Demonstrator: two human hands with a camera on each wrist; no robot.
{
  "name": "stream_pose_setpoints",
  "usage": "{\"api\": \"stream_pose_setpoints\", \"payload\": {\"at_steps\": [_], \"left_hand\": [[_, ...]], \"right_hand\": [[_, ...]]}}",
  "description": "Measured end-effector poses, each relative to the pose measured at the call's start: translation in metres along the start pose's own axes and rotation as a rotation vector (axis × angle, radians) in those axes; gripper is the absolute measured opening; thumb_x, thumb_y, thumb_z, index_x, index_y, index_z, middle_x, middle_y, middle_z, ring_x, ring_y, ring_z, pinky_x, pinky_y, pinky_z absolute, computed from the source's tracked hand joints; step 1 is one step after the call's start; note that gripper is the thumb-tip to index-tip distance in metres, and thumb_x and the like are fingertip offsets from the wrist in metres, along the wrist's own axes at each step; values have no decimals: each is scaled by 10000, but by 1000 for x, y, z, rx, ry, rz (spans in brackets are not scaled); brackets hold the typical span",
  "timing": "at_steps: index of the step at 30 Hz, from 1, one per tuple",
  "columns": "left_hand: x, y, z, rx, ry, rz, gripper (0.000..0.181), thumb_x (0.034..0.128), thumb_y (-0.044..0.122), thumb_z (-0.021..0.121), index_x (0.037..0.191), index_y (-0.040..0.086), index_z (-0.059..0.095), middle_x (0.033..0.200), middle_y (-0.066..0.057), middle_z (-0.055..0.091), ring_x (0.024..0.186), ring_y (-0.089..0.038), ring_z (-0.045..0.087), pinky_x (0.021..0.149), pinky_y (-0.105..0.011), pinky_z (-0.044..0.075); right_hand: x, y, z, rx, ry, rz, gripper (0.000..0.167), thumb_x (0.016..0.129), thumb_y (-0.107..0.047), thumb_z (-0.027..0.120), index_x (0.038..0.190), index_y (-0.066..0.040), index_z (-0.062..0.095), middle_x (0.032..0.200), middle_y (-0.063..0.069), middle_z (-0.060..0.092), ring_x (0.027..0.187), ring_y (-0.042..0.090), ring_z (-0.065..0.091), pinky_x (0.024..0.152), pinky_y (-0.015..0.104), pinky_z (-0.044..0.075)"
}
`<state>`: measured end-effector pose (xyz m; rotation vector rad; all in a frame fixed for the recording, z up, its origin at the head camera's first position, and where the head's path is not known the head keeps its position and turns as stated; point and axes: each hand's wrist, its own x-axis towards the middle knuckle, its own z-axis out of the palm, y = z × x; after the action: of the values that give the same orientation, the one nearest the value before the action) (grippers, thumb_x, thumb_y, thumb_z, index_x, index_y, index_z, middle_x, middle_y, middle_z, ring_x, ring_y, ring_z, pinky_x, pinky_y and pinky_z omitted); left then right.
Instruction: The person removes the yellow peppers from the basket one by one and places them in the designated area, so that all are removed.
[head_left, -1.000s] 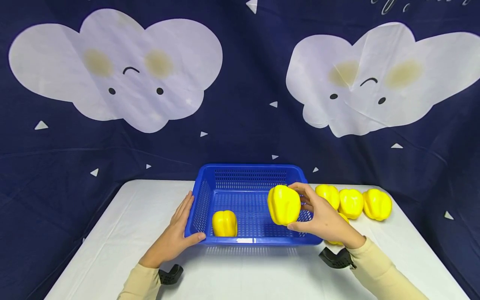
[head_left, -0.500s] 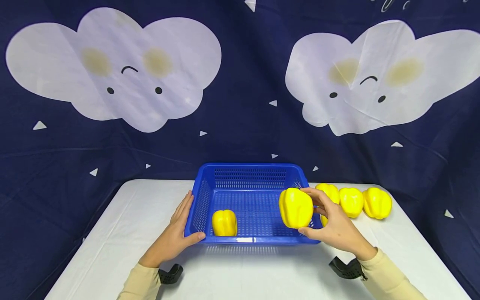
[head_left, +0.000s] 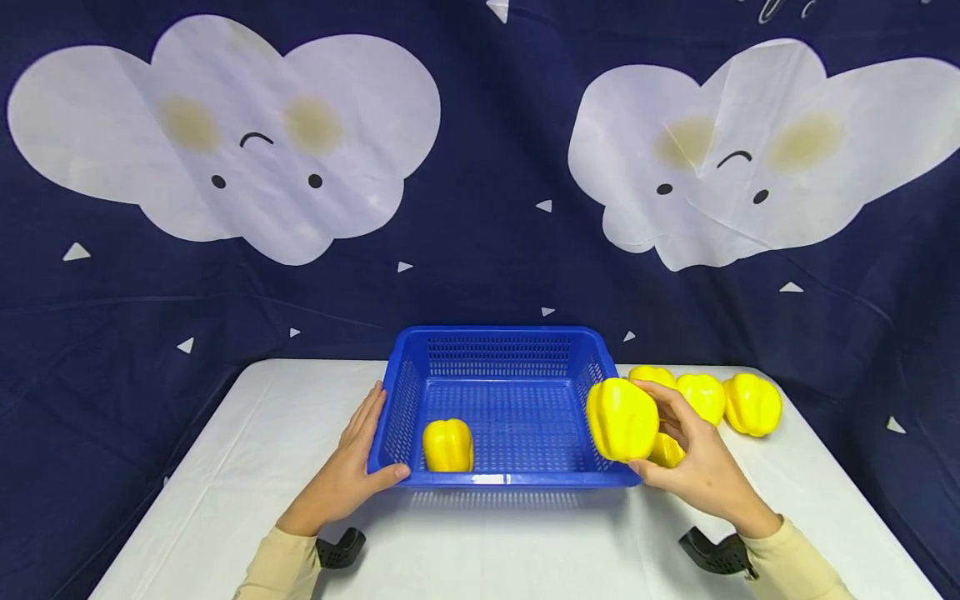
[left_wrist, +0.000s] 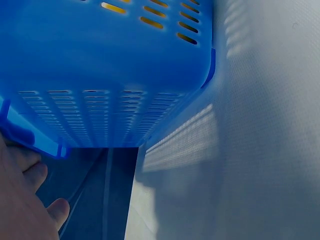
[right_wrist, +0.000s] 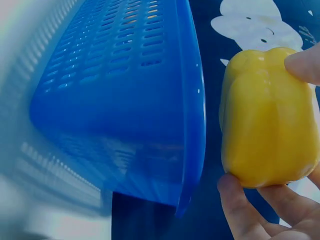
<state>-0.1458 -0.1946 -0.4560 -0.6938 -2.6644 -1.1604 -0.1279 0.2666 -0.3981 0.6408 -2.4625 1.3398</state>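
My right hand [head_left: 697,458] holds a yellow bell pepper [head_left: 622,421] between thumb and fingertips. In the right wrist view, the pepper [right_wrist: 270,117] is raised beside the basket's rim, apart from it. My left hand [head_left: 345,471] rests at the near left corner of the blue plastic basket [head_left: 510,479], fingers straight along the outer left side and thumb on the front rim. One yellow bell pepper [head_left: 448,446] lies inside the basket at the near left. In the left wrist view, the left hand [left_wrist: 22,200] shows partly, beside the basket wall [left_wrist: 105,60].
Several more yellow bell peppers [head_left: 753,405] lie on the white tablecloth [head_left: 480,542] right of the basket. One pepper [head_left: 666,451] is partly hidden behind the right hand. A dark blue curtain [head_left: 510,250] with cloud prints hangs behind the table.
My right hand has moved to the right with the bell pepper, from over the basket to its right rim. The left hand and basket have stayed in place.
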Motion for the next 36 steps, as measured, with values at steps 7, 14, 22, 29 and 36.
{"api": "stream_pose_setpoints", "payload": {"at_steps": [7,14,22,29,36], "left_hand": [[0,1,-1,-1,-6,-9,1047,873,310,758,1614,41,68,1688,-114,-15,1526,-394,42,1098,-749,161],[0,1,0,-3,-8,-15,1049,874,299,759,1616,46,62,1689,-106,-23,1531,-377,29,1101,-747,153],[0,2,0,-3,-5,-22,1048,875,305,755,1616,49,60,1691,-78,-32,1530,-378,31,1096,-753,153],[0,2,0,5,-3,-20,1046,873,306,755,1616,45,67,1691,-87,-25,1525,-397,43,1091,-758,160],[0,2,0,3,-1,-14,1049,869,298,760,1616,46,66,1691,-87,-24,1520,-416,53,1090,-758,162]], "right_hand": [[-10,6,-6,-28,46,4,973,648,110,854,1492,-114,427,1348,-125,526,1182,-22,524,984,87,401],[-20,13,-13,-47,98,-3,986,631,152,844,1491,-79,421,1365,-178,509,1217,-39,498,990,68,375],[-31,24,-24,-90,135,23,998,617,198,801,1497,-68,413,1393,-233,465,1239,-80,477,975,54,377],[-40,36,-33,-135,132,30,1027,615,204,792,1517,-86,395,1421,-252,430,1256,-101,448,957,39,379],[-48,45,-41,-146,120,30,1049,592,215,798,1515,-84,401,1423,-240,444,1254,-101,449,949,33,377]]}}
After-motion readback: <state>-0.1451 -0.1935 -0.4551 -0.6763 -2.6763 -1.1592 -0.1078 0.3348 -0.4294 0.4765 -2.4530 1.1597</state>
